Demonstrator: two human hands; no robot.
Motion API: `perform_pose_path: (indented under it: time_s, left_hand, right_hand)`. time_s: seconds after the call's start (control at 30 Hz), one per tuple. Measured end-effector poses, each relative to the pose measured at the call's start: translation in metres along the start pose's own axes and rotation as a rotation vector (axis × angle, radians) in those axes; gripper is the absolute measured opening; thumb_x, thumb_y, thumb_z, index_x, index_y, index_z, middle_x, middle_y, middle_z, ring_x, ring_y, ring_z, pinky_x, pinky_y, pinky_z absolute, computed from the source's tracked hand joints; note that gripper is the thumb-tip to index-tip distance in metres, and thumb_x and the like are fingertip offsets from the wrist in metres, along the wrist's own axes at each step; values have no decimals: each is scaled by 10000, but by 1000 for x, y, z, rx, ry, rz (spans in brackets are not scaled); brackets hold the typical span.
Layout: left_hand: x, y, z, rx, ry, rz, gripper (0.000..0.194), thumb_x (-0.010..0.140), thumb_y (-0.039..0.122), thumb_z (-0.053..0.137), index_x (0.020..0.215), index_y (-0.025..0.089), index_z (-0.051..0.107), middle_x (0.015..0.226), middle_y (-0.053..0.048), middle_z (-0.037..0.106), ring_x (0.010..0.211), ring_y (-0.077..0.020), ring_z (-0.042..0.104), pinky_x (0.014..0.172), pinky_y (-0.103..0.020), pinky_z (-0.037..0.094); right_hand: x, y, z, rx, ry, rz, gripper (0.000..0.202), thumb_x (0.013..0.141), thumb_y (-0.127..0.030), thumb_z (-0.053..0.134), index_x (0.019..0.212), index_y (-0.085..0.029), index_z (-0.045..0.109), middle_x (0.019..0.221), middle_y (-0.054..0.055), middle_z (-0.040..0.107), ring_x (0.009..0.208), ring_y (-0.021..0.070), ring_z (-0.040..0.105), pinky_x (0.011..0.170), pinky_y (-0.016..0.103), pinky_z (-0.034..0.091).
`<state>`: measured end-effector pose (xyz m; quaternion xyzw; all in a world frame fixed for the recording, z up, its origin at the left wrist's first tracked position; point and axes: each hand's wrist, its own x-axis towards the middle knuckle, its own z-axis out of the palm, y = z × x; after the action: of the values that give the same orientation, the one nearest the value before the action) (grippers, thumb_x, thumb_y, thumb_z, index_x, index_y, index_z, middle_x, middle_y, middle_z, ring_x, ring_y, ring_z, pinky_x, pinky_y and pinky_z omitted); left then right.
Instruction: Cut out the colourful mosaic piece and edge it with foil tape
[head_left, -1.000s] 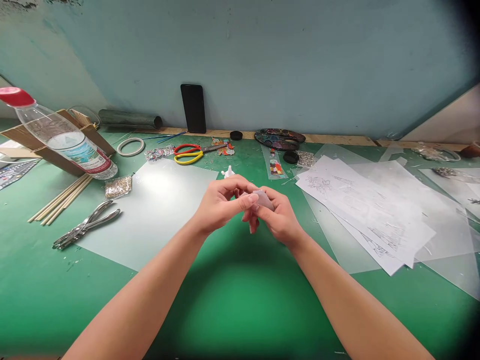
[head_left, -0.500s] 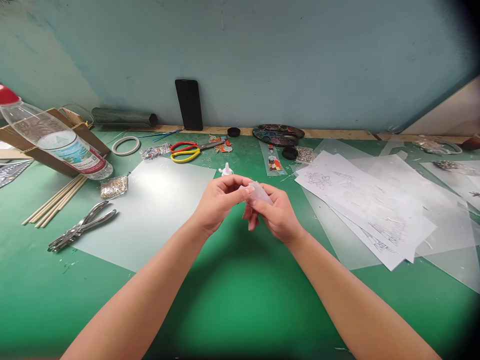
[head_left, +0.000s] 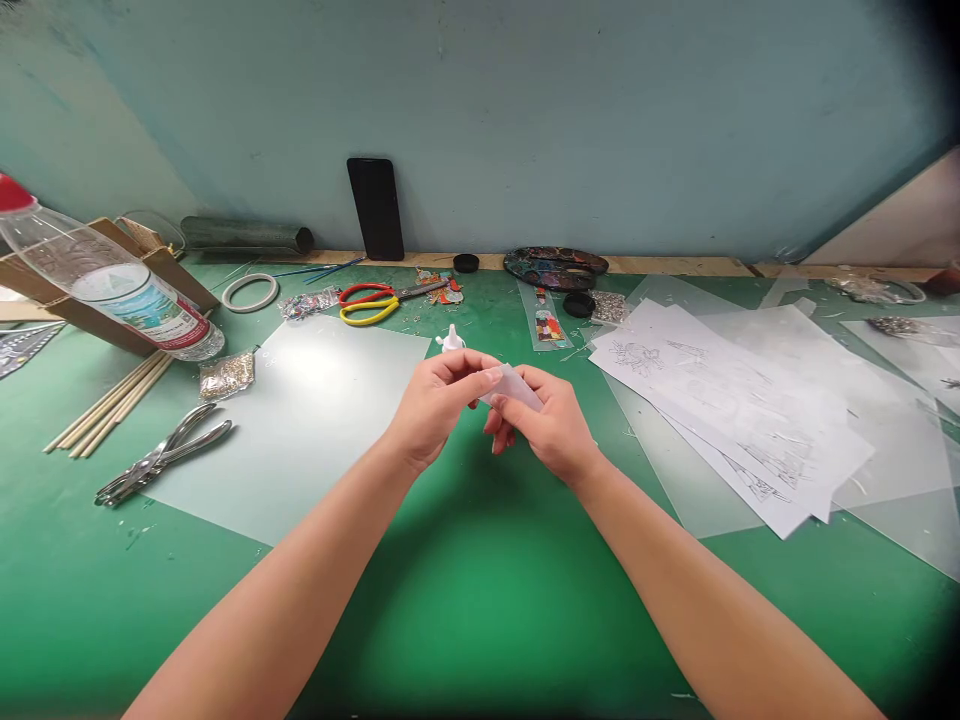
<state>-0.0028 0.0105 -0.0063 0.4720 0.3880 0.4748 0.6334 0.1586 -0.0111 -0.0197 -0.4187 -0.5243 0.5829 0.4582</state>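
Observation:
Between my two hands is a small piece of translucent whitish sheet (head_left: pixel 519 388), held above the green table. My left hand (head_left: pixel 442 405) pinches its left end between thumb and fingers. On the other side, my right hand (head_left: pixel 551 420) grips it with the thumb on top and the fingers curled beneath. Parts of the piece are hidden by my fingers. Just behind my left hand stands a small white nozzle bottle (head_left: pixel 452 339), its lower part covered by the hand. A large frosted sheet (head_left: pixel 322 430) lies flat to the left of my hands.
At left are a hole punch (head_left: pixel 161 458), wooden sticks (head_left: pixel 112 403), a bead packet (head_left: pixel 227 375) and a tilted water bottle (head_left: pixel 135 290). Scissors (head_left: pixel 371 303), a tape roll (head_left: pixel 250 293) and a leaning phone (head_left: pixel 376 210) sit farther back. Drawn paper sheets (head_left: pixel 720 400) overlap clear sheets at right.
The translucent piece has tilted slightly in my fingers, and my right hand has shifted a little. Both hands keep their hold; the camera view has moved marginally.

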Motion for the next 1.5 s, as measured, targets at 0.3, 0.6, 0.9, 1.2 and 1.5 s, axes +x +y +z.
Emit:
perform_pose_path:
  time_s: [0.3,0.6,0.9,1.2,1.5]
  left_hand:
    - [1,-1,1,-28,-39,20,202,762,326,826,812,163,718,737,-10,664,646,-124,576,626,-275,466]
    - [0,-3,-2,-61,-130,43,180,791,285,833,830,169,702,740,-7,679,650,-135,635,636,-284,524]
    - [2,-4,-3,-27,-127,85,215,738,317,864,818,173,724,828,-31,682,776,-156,635,733,-293,519]
    - [2,-3,-4,23,-220,133,203,753,311,851,821,179,712,858,-28,627,797,-155,603,724,-284,498]
    - [4,-2,-11,188,-302,258,165,812,313,818,814,193,704,917,-44,583,815,-159,538,722,-298,446]
  right_hand:
    - [1,5,-2,-88,22,-58,170,878,-358,706,878,-203,638,675,-16,689,494,144,641,513,286,526]
    - [-1,5,-1,-284,56,-163,104,871,-310,661,867,-225,601,636,-31,621,517,132,543,515,273,436]
    - [-1,3,-3,-397,99,-243,100,823,-307,654,844,-221,609,688,-15,617,601,145,503,553,279,378]
    - [-1,5,-4,-509,120,-313,63,819,-269,629,843,-230,587,608,-41,563,531,129,449,540,285,346]
    - [-3,8,-5,-595,139,-426,80,819,-232,636,812,-233,556,582,-47,565,496,114,436,526,268,343]
